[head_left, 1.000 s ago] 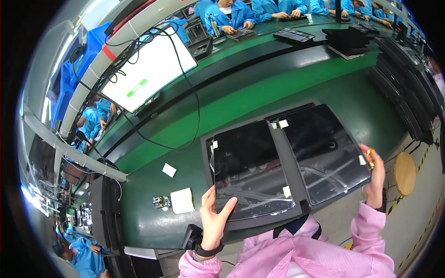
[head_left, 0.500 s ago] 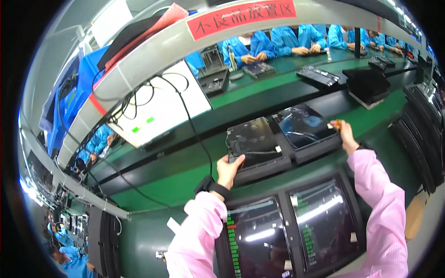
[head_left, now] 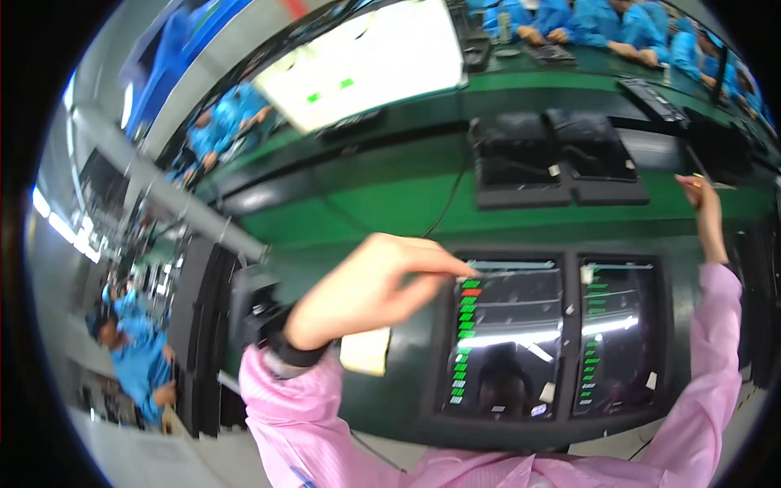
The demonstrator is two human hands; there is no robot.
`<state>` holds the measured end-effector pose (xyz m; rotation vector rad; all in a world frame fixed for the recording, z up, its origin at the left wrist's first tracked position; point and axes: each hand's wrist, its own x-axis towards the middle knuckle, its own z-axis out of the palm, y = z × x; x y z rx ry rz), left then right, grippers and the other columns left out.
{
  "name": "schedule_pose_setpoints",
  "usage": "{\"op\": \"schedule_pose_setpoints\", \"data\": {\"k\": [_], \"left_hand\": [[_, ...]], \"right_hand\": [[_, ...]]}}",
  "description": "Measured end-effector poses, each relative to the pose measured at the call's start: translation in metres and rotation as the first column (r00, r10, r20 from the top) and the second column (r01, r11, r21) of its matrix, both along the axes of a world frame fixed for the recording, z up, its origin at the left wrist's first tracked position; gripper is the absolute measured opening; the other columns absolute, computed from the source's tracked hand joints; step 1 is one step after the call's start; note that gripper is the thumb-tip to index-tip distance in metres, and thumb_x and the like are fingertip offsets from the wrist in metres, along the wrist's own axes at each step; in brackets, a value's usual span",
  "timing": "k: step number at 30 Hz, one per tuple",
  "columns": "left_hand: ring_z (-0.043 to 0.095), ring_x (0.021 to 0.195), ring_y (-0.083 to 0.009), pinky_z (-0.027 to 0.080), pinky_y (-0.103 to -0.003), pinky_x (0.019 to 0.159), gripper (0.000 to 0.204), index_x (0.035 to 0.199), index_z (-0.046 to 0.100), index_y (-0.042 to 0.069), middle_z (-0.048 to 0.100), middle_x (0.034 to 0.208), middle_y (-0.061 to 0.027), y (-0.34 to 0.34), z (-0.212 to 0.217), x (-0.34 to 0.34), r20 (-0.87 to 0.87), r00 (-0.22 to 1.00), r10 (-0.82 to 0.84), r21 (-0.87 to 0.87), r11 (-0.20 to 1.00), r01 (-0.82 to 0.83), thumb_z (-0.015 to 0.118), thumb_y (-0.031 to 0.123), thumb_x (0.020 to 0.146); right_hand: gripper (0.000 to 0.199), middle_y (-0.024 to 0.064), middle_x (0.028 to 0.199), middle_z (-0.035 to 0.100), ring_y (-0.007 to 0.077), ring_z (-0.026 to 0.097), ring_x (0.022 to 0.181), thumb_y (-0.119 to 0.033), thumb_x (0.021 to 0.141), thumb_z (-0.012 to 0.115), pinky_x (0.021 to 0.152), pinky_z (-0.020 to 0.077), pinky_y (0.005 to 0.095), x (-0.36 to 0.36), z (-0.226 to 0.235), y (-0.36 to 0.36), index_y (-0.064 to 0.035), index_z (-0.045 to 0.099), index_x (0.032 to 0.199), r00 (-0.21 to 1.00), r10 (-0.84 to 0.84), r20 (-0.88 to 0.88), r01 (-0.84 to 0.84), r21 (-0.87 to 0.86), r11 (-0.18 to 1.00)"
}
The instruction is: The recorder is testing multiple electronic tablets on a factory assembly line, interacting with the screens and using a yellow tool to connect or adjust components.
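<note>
My left hand [head_left: 378, 281], with a black band at the wrist, reaches rightward with index finger and thumb stretched out. Its fingertip overlaps the upper left corner of a lit tablet-like screen [head_left: 508, 317]; contact is unclear. A second lit screen [head_left: 618, 342] lies to the right in a dark frame, and both show rows of green marks. Out to the far right, my right hand [head_left: 701, 203] is raised, fingers pinched around a small yellowish piece too blurred to name. Two dark display panels [head_left: 517, 154] [head_left: 592, 150] rest on black foam blocks beyond the lit screens.
A monitor [head_left: 374, 65] stands at the back left, with a cable [head_left: 447, 203] running across the green bench [head_left: 358, 195]. Yellowish paper [head_left: 366, 351] lies below my left hand. Black trays [head_left: 728, 146] are stacked at the right. Co-workers in blue [head_left: 618, 28] sit opposite.
The view has shifted down and left. My left hand has left the far left panel and come to the near left screen. My right hand has moved off the far right panel's corner.
</note>
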<state>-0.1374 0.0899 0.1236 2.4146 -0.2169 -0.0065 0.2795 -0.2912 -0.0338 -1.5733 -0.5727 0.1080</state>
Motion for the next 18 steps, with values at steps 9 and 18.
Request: {"op": "schedule_pose_setpoints", "data": {"k": [9,18], "left_hand": [[0.048,0.114,-0.0311,0.039,-0.038,0.096,0.05,0.122,0.053,0.007,0.051,0.124,-0.0139,0.102,-0.143,-0.233,0.267,0.814,0.516,0.323,0.748,-0.58,0.064,0.003,0.074],[0.058,0.088,-0.0146,0.046,-0.029,0.082,0.049,0.105,0.052,0.0,0.059,0.098,-0.006,0.068,-0.177,-0.207,0.366,0.612,0.701,-0.173,0.697,-0.696,0.08,0.003,0.064]], "right_hand": [[0.033,0.0144,0.102,0.064,0.0201,0.057,0.108,-0.028,0.098,0.039,0.101,0.0384,0.0325,-0.155,0.011,-0.057,-0.0018,0.058,0.099,0.99,0.104,-0.097,-0.099,0.056,0.994],[0.051,0.0042,0.066,0.062,0.0064,0.05,0.053,-0.037,0.097,0.033,0.048,0.0379,0.0191,-0.355,0.035,0.032,0.0051,0.055,0.116,0.998,0.061,0.024,-0.052,-0.266,0.963]]}}
